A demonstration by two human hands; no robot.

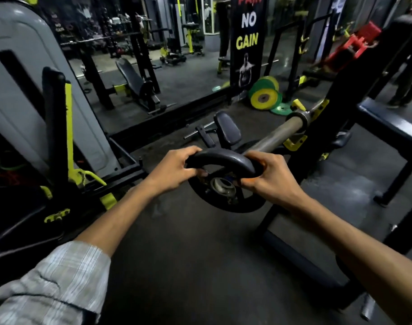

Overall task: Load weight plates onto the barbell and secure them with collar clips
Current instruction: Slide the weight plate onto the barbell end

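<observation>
I held the black weight plate (221,158) by its upper rim, left grip (174,168) and right grip (268,177) both curled tight around it. The barbell sleeve (277,134) ran up beyond the right grip, its end hidden behind the plate; yellow-green plates (265,97) lay farther off.

Tall black banner (248,41) far behind my barbell (280,132), red PAIN cut off at its top, white NO below, yellow GAIN lowest, tiny NO GAIN on a dark sign (57,25) far left of my barbell
</observation>
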